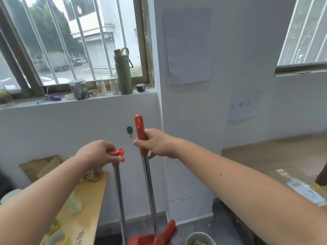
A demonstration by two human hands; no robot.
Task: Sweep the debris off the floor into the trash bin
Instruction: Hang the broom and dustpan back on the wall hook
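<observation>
Gripping broom handle (141, 135): right hand (159, 144). Left hand (97, 152) clamps dustpan handle (117, 153). Bin (200, 238) near right, contents unclear.

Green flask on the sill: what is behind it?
Behind the flask are the window's white bars and brown frame, with a street and grey shutter outside. The flask covers the lower frame directly behind it.

We are seeing open room between the wooden table (92, 191) at left and the cardboard boxes (276, 156) at right; the wall (79, 129) is blocking ahead.
</observation>
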